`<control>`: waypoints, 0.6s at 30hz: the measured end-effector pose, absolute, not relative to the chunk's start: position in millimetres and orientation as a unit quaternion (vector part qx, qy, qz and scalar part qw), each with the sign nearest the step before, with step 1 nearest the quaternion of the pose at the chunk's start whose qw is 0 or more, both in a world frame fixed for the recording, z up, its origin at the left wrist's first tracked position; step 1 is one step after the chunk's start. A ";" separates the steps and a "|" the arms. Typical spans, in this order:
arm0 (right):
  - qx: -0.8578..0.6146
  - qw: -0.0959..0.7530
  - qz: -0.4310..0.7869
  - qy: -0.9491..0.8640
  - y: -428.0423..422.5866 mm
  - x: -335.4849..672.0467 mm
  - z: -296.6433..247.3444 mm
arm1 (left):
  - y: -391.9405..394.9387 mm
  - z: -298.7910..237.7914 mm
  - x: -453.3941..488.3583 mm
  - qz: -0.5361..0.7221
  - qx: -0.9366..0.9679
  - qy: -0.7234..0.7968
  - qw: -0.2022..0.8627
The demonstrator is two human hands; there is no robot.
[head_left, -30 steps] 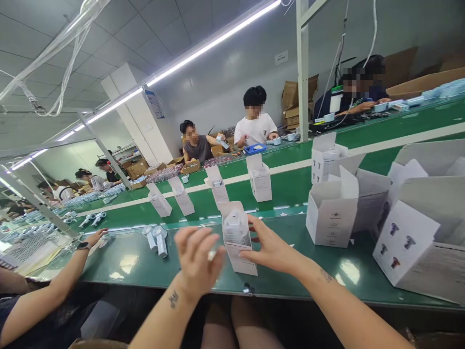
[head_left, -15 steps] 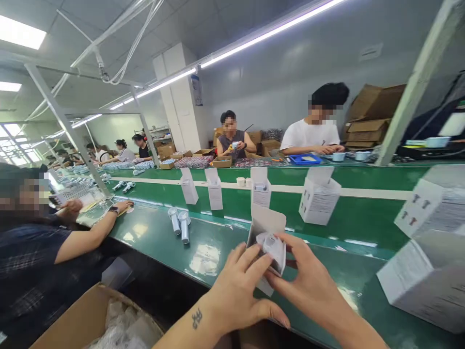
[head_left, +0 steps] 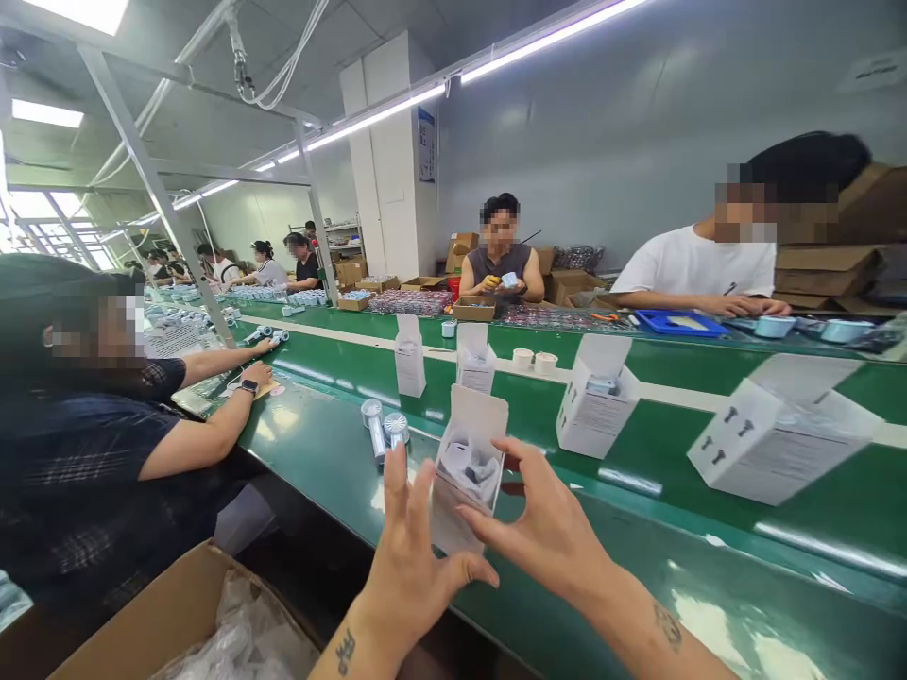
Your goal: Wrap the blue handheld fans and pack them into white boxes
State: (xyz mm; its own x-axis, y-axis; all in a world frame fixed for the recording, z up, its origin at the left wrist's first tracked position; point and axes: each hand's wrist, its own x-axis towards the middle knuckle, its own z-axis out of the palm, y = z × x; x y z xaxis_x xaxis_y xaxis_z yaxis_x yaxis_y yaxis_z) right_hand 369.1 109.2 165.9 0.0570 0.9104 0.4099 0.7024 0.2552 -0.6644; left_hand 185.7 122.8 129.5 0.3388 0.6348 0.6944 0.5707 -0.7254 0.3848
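Observation:
An upright open-topped white carton (head_left: 453, 519) stands at the near green table, its lid flap raised at the back. Inside, a clear-plastic-wrapped item (head_left: 469, 465) shows at the top; its kind is hard to make out. My right hand (head_left: 545, 519) grips the carton's right side, thumb across the front and fingers behind. My left hand (head_left: 418, 557) is at the carton's front left, fingers spread and pointing up, holding nothing. Just beyond it, two handheld fans (head_left: 396, 428) lie side by side on the table.
Several open white cartons (head_left: 599, 411) stand along the green belt (head_left: 666, 453), with two white cups (head_left: 545, 364) among them. A cardboard box (head_left: 142, 614) of plastic bags sits at lower left. A co-worker (head_left: 77, 463) sits close on my left; others work across the belt.
My left hand has drawn back from the carton's opening, its fingers now raised and spread. The carton and my right hand have shifted left in view, while the background has swung right.

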 end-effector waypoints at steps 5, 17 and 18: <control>-0.562 0.419 0.123 -0.702 142.3 349.7 180.5 | 157.9 109.1 197.0 0.499 0.714 0.381 0.311; -0.590 0.192 0.282 -0.731 174.2 433.6 147.0 | 451.4 140.6 113.0 0.627 0.552 0.461 0.300; -0.598 0.159 0.288 -0.731 171.8 443.2 136.6 | 470.7 135.3 109.5 0.612 0.554 0.491 0.279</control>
